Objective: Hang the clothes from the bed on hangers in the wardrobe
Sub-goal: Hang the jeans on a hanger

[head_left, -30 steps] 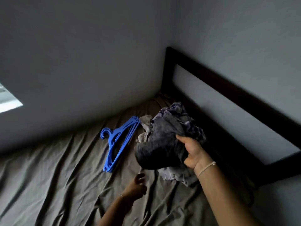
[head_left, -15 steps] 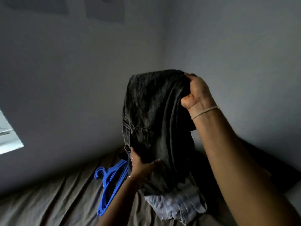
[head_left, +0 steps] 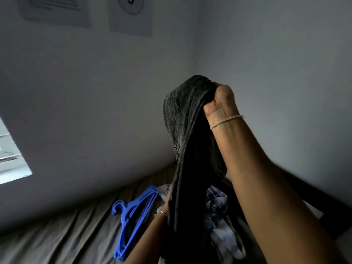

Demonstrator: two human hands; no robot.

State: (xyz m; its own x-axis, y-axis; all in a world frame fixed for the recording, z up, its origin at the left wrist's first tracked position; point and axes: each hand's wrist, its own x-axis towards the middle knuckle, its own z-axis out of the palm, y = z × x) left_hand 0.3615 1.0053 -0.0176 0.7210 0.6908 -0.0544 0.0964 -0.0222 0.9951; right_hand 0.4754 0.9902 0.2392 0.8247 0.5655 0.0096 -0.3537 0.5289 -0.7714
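My right hand (head_left: 221,101) is raised in front of the wall corner and grips the top of dark grey jeans (head_left: 182,134), which hang down long and bunched. My left hand (head_left: 165,206) sits low against the hanging jeans; the cloth hides most of it, so its grasp is unclear. A stack of blue plastic hangers (head_left: 133,216) lies on the brown bedsheet (head_left: 57,241) just left of my left forearm. More clothes (head_left: 221,221), pale and checked, lie in a heap on the bed behind the jeans.
The dark wooden headboard (head_left: 314,204) runs along the right wall. Two sheets of paper (head_left: 131,14) are stuck high on the left wall. A bright window (head_left: 9,159) is at the left edge. The wardrobe is out of view.
My right hand has lifted the jeans off the heap and higher, so they now hang longer and narrower. My left hand has slipped lower along them.
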